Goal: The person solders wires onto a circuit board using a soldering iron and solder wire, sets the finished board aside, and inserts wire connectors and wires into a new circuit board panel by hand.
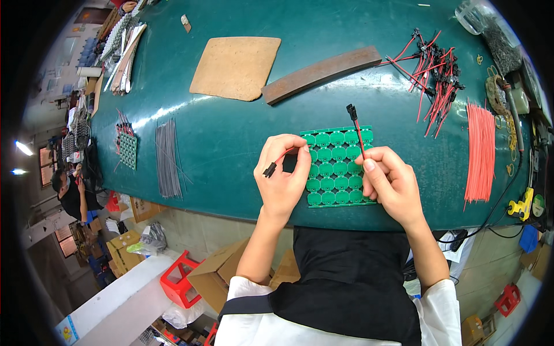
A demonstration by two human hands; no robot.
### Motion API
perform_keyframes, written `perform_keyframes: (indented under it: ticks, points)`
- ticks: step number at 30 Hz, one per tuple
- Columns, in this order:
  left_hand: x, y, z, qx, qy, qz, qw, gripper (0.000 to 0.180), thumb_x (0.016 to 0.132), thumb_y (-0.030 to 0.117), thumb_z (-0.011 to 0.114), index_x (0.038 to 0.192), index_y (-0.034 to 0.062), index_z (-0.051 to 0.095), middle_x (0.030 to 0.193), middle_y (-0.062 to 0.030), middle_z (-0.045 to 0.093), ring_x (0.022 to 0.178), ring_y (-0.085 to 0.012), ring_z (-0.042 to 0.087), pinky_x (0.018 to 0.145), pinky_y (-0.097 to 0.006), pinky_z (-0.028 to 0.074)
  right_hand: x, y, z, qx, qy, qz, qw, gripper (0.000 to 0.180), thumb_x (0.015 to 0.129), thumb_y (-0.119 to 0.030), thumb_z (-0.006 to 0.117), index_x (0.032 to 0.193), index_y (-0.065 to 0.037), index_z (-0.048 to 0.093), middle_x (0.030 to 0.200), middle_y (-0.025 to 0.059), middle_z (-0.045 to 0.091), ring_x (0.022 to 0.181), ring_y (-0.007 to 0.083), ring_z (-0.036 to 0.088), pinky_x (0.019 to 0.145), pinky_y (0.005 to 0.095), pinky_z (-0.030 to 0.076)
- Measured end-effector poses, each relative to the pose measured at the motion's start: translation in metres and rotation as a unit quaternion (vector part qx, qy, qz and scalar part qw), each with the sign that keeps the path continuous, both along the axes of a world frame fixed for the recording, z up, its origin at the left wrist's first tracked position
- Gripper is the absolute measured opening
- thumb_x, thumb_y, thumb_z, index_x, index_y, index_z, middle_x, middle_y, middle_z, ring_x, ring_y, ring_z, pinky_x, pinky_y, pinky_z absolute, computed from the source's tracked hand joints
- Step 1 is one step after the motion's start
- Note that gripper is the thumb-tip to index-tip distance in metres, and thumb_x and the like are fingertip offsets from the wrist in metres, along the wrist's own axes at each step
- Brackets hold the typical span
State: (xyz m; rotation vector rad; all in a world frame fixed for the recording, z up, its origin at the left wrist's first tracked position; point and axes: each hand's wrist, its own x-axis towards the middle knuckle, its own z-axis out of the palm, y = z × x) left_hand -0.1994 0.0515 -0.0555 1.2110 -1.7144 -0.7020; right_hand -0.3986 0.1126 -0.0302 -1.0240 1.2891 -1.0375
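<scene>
My left hand (283, 167) is closed in a pinch on a short connector lead (270, 170), whose black plug hangs at the palm and whose red wire runs to the fingertips. Between thumb and fingers of my right hand (390, 183) is a second connector lead (359, 130), red and black, with its black plug pointing up and away. Beneath both hands lies a green panel of small circuit boards (339, 168) in rows. My left fingertips are at its upper left edge; the right hand covers part of its right side.
Beyond are a tan board (234, 66), a brown bar (323, 74) and a heap of red-black connector leads (435, 78). Red wires (480, 153) lie right, grey wires (167, 158) left, near another wired green panel (128, 150). A yellow glue gun (521, 205) hangs by the right edge. A person (72, 193) works far left.
</scene>
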Motion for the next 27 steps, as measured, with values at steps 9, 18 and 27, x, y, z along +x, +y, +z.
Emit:
perform_keyframes:
  ticks: [9, 18, 27]
  points:
    - [-0.001, 0.0, 0.004, -0.001, 0.0, -0.009, 1.0, 0.015, 0.08, -0.009, 0.065, 0.092, -0.0008, 0.064, 0.093, -0.0095, 0.063, 0.077, -0.0135, 0.062, 0.07, -0.027, 0.054, -0.001, -0.001, 0.0, 0.002, -0.006, 0.002, 1.0, 0.015, 0.101, -0.013, 0.052, 0.103, 0.0, 0.06, 0.063, -0.0007, 0.056, 0.055, 0.0048, 0.053, 0.051, 0.0224, 0.042]
    - [-0.001, -0.005, 0.008, -0.005, -0.017, -0.031, 0.999, 0.016, 0.078, -0.01, 0.064, 0.091, -0.0006, 0.065, 0.089, -0.0102, 0.065, 0.077, -0.0163, 0.064, 0.069, -0.028, 0.054, -0.001, 0.0, 0.001, 0.003, -0.005, 0.008, 1.0, 0.015, 0.101, -0.013, 0.052, 0.104, -0.001, 0.06, 0.064, -0.0007, 0.056, 0.056, 0.005, 0.054, 0.051, 0.0226, 0.043]
    - [-0.004, -0.006, 0.011, -0.006, -0.02, -0.036, 0.999, 0.017, 0.078, -0.009, 0.065, 0.092, -0.0003, 0.066, 0.086, -0.0089, 0.065, 0.075, -0.0155, 0.063, 0.068, -0.027, 0.053, -0.003, 0.0, 0.0, 0.001, -0.012, 0.011, 1.0, 0.016, 0.101, -0.013, 0.052, 0.106, 0.0, 0.06, 0.065, -0.0001, 0.057, 0.057, 0.0053, 0.055, 0.052, 0.0228, 0.043]
